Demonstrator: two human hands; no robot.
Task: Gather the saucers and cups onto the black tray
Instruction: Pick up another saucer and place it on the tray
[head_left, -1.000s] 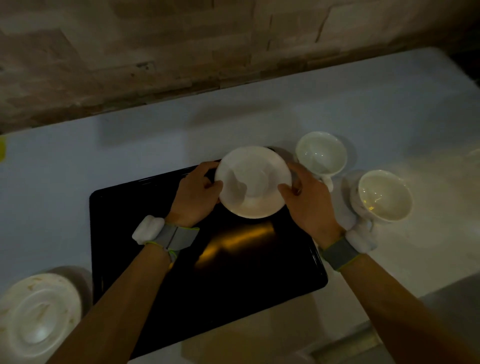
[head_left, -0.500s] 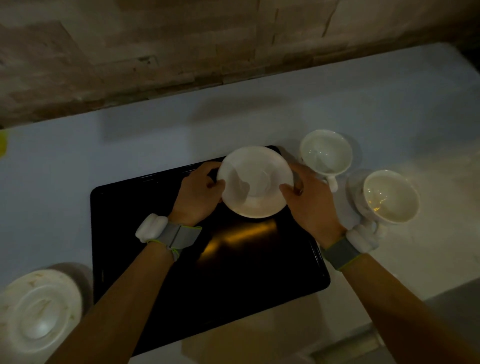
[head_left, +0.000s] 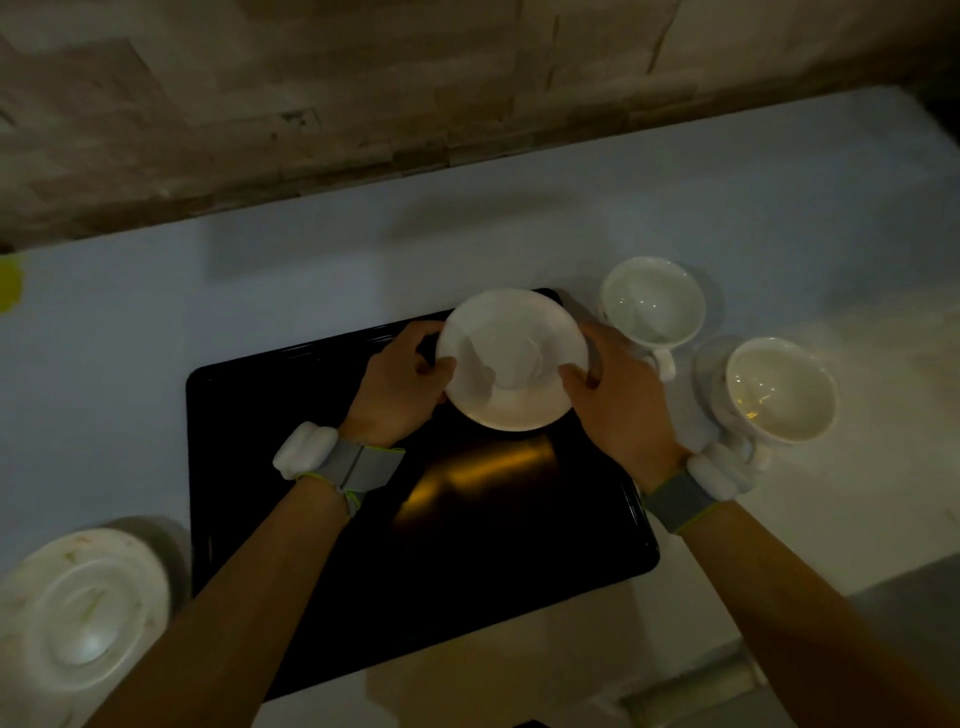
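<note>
A white saucer (head_left: 511, 358) is over the far right corner of the black tray (head_left: 291, 519). My left hand (head_left: 400, 384) grips its left rim and my right hand (head_left: 618, 400) grips its right rim. I cannot tell whether the saucer touches the tray. Two white cups stand on the table right of the tray: one cup (head_left: 653, 301) farther back, the other cup (head_left: 779, 395) nearer and further right. A second white saucer (head_left: 78, 613), stained, lies on the table left of the tray's near corner.
The pale table (head_left: 260, 286) runs along a brick wall (head_left: 363, 88) at the back. A yellow object (head_left: 8, 283) shows at the far left edge. The table's near edge lies at the lower right.
Both hands have carried the saucer slightly farther back over the tray's far right corner. The cups and the other saucer have not moved.
</note>
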